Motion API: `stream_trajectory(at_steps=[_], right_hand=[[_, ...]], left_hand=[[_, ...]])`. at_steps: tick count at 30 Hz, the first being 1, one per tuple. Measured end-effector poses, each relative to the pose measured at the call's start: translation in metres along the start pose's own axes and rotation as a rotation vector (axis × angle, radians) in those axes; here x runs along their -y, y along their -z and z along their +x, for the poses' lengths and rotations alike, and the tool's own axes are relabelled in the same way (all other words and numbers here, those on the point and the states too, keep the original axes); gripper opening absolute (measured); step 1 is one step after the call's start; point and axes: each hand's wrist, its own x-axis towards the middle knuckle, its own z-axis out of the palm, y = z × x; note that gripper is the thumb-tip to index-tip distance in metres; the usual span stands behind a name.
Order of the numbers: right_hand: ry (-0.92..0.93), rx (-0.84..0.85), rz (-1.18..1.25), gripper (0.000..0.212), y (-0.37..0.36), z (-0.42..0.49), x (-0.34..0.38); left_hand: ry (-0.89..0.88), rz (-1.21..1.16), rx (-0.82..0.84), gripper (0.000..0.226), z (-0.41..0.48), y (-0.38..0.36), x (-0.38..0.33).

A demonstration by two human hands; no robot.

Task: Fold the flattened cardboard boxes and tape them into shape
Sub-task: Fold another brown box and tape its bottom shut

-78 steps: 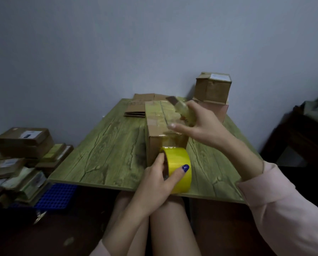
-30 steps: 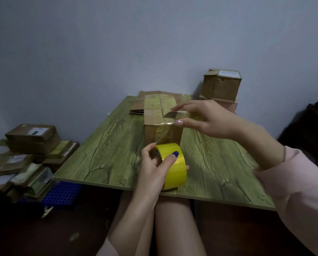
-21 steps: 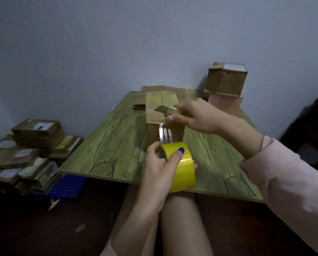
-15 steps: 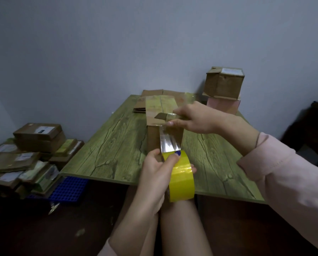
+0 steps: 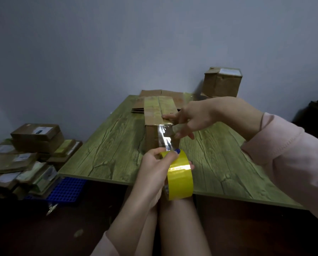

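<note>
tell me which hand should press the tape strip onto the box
Right hand: its fingers touch the cardboard box beside the tape strip; the left hand grips the tape roll.

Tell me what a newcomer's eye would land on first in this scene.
The bright yellow tape roll, gripped by the left hand at the green table's near edge, stands out most in the dim room. A shiny clear strip runs from it up to the cardboard box mid-table, where the right hand touches the box's top edge. Parcels piled on the floor at left come next.
</note>
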Motion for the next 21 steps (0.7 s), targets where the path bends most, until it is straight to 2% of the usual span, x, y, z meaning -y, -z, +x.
stream_trajectory(at_steps=[3,8,11,14,17,19,21], right_hand=[[-0.020,-0.009,-0.082,0.040,-0.001,-0.001,0.011],[-0.105,-0.028,-0.199,0.043,-0.005,-0.003,0.026],[-0.146,-0.068,-0.338,0.065,-0.010,0.006,0.033],[-0.157,-0.110,-0.458,0.058,-0.014,0.009,0.039],[-0.153,-0.112,-0.548,0.049,-0.017,0.007,0.044],[-0.154,-0.107,-0.594,0.052,-0.019,0.005,0.044],[-0.168,-0.112,-0.630,0.064,-0.021,0.001,0.039]], left_hand=[[0.013,0.001,-0.007,0.039,0.001,0.000,0.002],[0.015,0.047,-0.065,0.060,0.003,-0.001,0.003],[0.024,0.044,-0.052,0.055,0.005,0.002,0.005],[0.011,0.052,-0.058,0.057,0.007,0.002,0.006],[-0.025,0.105,-0.096,0.043,0.006,-0.001,0.007],[-0.029,0.105,-0.106,0.039,0.005,0.000,0.008],[-0.028,0.095,-0.092,0.042,0.005,0.000,0.007]])
